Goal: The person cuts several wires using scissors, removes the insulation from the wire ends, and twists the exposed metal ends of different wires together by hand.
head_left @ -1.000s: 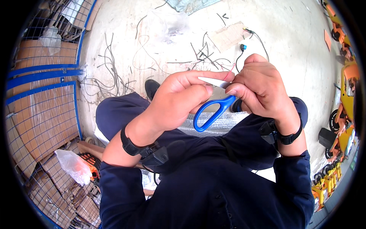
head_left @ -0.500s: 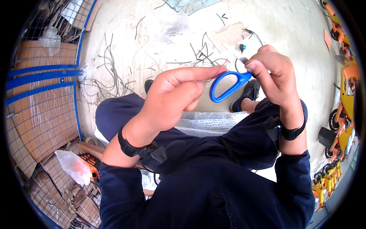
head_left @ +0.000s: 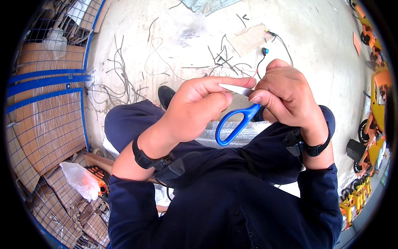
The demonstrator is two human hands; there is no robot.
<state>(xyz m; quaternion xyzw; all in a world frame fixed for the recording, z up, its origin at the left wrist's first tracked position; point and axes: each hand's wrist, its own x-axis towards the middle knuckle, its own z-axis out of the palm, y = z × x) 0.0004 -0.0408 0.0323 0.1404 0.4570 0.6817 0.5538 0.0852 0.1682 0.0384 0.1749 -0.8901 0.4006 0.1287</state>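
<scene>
My right hand (head_left: 286,93) is closed around scissors with a blue handle (head_left: 237,124); one handle loop hangs below the fingers. The pale scissor blade (head_left: 236,89) points left and lies along my left index fingertip. My left hand (head_left: 195,106) has its index finger stretched toward the right hand, its thumb bent beneath, and the other fingers curled. A thin red wire (head_left: 251,79) crosses the left index fingertip beside the blade; its lower end is hidden. A dark cable (head_left: 260,66) with a blue-and-black connector (head_left: 264,51) runs up to the right hand.
Loose dark cable pieces (head_left: 224,58) are scattered over the pale floor, near a cardboard piece (head_left: 248,39). Blue wire-mesh cages (head_left: 47,79) with cardboard stand at left, beside a plastic bag (head_left: 81,180). Yellow and orange wheeled machines (head_left: 375,137) line the right. Bubble wrap (head_left: 207,139) lies between my legs.
The scissors have swung down and left, their blade now against my left index fingertip. My right hand has come lower and left, closer to the left hand, which has shifted slightly right.
</scene>
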